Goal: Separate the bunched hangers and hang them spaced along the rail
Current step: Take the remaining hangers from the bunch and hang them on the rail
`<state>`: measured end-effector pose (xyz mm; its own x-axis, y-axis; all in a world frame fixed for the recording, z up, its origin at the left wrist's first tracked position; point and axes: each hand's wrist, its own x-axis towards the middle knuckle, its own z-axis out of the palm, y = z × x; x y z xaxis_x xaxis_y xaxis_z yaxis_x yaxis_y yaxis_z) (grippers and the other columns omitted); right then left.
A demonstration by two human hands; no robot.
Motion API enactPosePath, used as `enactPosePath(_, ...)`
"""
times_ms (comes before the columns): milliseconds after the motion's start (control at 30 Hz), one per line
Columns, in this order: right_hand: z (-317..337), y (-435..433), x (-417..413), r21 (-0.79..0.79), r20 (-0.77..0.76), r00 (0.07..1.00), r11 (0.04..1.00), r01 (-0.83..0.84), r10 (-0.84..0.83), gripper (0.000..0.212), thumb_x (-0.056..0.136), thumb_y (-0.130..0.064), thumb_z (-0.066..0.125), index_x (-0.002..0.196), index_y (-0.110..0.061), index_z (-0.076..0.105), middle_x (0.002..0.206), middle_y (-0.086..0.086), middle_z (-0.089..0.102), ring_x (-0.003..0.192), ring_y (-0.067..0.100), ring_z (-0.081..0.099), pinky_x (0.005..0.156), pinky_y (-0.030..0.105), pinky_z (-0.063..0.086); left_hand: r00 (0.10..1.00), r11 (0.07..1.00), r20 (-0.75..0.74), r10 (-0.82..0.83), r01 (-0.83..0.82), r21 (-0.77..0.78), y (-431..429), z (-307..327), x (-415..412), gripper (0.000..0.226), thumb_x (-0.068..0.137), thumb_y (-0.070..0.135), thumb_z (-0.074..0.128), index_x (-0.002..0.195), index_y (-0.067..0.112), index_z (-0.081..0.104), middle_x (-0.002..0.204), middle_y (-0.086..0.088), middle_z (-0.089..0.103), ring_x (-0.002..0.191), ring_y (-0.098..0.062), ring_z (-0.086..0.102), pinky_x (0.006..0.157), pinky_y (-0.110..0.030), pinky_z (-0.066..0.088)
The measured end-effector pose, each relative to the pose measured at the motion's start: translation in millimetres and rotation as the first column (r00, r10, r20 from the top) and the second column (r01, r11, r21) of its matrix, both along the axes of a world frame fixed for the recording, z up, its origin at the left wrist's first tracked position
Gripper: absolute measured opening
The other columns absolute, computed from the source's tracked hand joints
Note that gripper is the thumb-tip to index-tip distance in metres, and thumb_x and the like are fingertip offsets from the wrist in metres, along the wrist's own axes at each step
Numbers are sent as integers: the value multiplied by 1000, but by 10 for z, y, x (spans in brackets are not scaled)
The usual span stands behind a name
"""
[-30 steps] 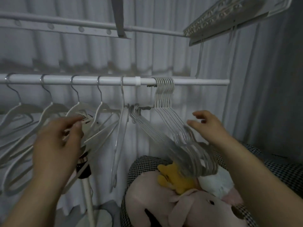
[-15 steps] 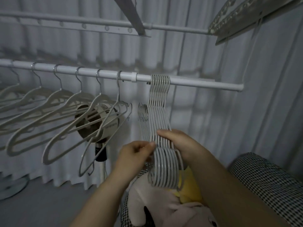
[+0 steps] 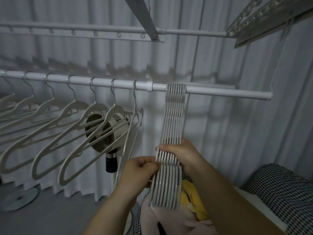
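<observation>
While the bunched hangers (image 3: 172, 145) hang from the rail (image 3: 220, 92) right of its joint collar, the right hand (image 3: 182, 154) grasps the stack across its middle; the left hand (image 3: 138, 173) pinches its leftmost edge; spaced hangers (image 3: 71, 133) line the rail leftward.

**Around the rack: fan, curtain, cushions**

A round fan (image 3: 108, 133) stands on a pole against the pale pleated curtain (image 3: 220, 133). A flat disc base (image 3: 18, 200) lies on the grey floor (image 3: 50, 217) at lower left. At lower right, a yellow plush toy (image 3: 193, 199) rests on a pink one (image 3: 169, 221), beside a black-and-white checked cushion (image 3: 284, 187).
</observation>
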<state>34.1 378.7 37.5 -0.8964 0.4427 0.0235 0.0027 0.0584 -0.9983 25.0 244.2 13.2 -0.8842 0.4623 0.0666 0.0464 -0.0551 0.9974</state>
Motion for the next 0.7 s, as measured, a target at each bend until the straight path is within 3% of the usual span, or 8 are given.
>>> enactPosePath(167, -31, 43, 73, 47, -29, 999, 998, 37, -36, 31, 73, -4, 71, 102, 0, 61, 88, 12, 66, 72, 20, 63, 63, 29, 54, 998, 995, -16, 60, -59, 79, 36, -23, 29, 23, 88, 2, 52, 82, 23, 58, 54, -5, 63, 37, -4, 55, 39, -15, 45)
enactPosePath(233, -30, 78, 129, 46, -31, 998, 997, 60, -59, 26, 72, -4, 71, 97, 0, 62, 87, 14, 66, 71, 22, 62, 66, 32, 54, 999, 992, 21, 46, -48, 118, 48, -26, 39, 26, 89, 1, 50, 80, 25, 55, 46, 0, 62, 36, -5, 54, 36, -15, 44)
enactPosePath(333, -29, 146, 223, 10, -64, 996, 998, 67, -66, 10, 76, -1, 67, 80, -7, 61, 83, 15, 66, 66, 21, 63, 61, 30, 54, 998, 987, 56, 26, -35, 156, 51, -20, 41, 24, 90, 1, 50, 82, 23, 55, 53, -3, 63, 36, -7, 54, 35, -16, 42)
enactPosePath(433, -20, 202, 314, -9, -107, 991, 996, 84, -85, 9, 80, -1, 64, 87, -5, 60, 67, 4, 68, 50, 8, 64, 46, 17, 52, 997, 983, 73, 31, -43, 178, 62, -16, 33, 22, 90, 1, 49, 84, 21, 54, 63, -10, 63, 34, -7, 53, 32, -15, 40)
enactPosePath(533, -15, 245, 381, 13, -121, 990, 997, 71, -69, 16, 83, -1, 61, 98, 4, 61, 50, -6, 67, 43, 1, 61, 41, 12, 46, 996, 983, 81, 39, -53, 176, 87, -26, 39, 21, 90, 1, 50, 84, 21, 54, 65, -11, 63, 33, -8, 53, 32, -16, 40)
enactPosePath(700, 1, 259, 463, 16, -130, 990, 999, 52, -49, 11, 84, -2, 60, 95, 0, 60, 49, -8, 66, 43, 0, 61, 41, 11, 46, 992, 972, 101, 71, -92, 217, 108, -17, 67, 24, 89, -2, 50, 80, 20, 55, 60, -10, 63, 34, -7, 55, 33, -14, 41)
